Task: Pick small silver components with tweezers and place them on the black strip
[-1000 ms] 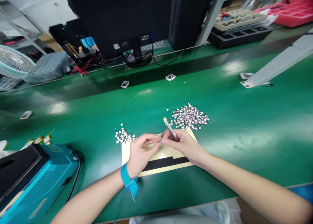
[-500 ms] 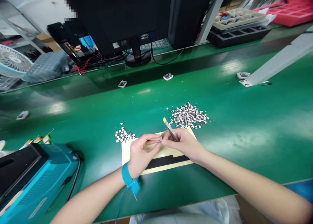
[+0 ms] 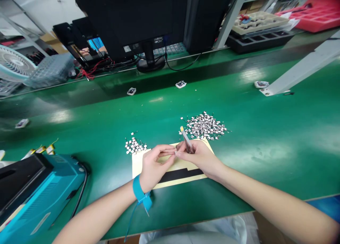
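Note:
My left hand, with a teal strap round its wrist, is closed in a pinch on a tiny pale part. Fingertips of my right hand meet it at the same spot. Held in the right hand are metal tweezers, their yellow-marked end pointing up and away from me. Both hands are above a pale yellow sheet that has a black strip across it. Beyond the sheet lie a small pile and a larger pile of small white pieces with dark leads.
A teal and black machine stands at the left with a black cable. Behind the green bench are a monitor and a fan. A grey post slants down at the right, near stacked trays.
The tweezers have tilted slightly, their yellow end shifting a little right and farther away. My hands keep nearly the same place and pinch; the camera view has moved slightly.

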`<action>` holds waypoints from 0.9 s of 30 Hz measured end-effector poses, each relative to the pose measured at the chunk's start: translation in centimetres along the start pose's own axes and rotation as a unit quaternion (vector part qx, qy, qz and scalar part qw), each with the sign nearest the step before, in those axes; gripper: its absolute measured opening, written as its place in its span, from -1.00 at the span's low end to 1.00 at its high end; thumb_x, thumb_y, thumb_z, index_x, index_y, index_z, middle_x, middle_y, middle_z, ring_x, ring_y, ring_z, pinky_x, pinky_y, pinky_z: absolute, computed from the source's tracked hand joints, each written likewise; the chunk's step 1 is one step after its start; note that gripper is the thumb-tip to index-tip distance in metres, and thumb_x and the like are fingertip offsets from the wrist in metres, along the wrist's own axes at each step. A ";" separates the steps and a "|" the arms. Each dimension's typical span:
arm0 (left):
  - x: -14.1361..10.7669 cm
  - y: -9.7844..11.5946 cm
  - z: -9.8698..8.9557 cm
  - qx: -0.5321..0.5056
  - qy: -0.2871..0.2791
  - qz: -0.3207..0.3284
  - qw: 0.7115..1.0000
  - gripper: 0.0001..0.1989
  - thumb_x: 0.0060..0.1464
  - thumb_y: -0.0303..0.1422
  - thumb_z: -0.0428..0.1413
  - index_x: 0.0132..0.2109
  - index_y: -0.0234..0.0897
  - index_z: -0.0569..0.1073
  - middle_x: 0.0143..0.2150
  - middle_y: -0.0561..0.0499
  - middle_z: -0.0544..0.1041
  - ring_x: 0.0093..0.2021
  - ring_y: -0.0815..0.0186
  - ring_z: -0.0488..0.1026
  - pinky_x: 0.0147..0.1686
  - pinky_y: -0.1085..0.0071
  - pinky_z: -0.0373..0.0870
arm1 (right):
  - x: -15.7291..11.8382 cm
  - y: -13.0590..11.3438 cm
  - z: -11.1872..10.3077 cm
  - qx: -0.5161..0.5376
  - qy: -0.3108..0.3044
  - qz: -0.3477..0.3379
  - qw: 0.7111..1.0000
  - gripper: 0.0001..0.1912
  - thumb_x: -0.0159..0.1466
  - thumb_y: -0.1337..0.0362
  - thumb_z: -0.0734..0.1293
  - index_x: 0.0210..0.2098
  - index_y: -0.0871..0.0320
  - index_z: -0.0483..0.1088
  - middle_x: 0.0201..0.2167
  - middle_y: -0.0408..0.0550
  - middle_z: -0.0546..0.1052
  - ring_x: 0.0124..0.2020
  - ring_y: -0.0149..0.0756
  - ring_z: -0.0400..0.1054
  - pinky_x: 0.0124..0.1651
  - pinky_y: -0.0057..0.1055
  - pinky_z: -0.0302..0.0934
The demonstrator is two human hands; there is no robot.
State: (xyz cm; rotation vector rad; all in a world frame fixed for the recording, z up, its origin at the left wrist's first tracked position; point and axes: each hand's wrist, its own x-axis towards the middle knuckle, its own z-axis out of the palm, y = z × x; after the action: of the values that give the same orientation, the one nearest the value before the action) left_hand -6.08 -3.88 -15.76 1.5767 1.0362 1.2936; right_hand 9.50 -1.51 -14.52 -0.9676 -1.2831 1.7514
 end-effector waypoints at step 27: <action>6.5 0.6 -8.1 0.344 -0.111 -0.090 0.928 -0.91 -0.03 -0.60 0.02 -0.36 -0.37 0.35 -0.33 0.02 0.38 -0.35 0.40 0.41 -0.32 0.54 0.41 | -3.8 -1.3 0.4 -0.727 -0.171 0.027 0.664 -0.82 0.15 0.61 0.32 -0.29 0.31 0.43 -0.33 0.03 0.36 -0.40 -0.08 0.34 -0.43 -0.29 0.27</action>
State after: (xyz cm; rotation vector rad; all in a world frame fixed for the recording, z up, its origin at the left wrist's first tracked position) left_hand -13.22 2.85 -12.22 2.0157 1.5451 0.6203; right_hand 10.99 -4.77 -12.68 -1.4373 -3.0335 0.5645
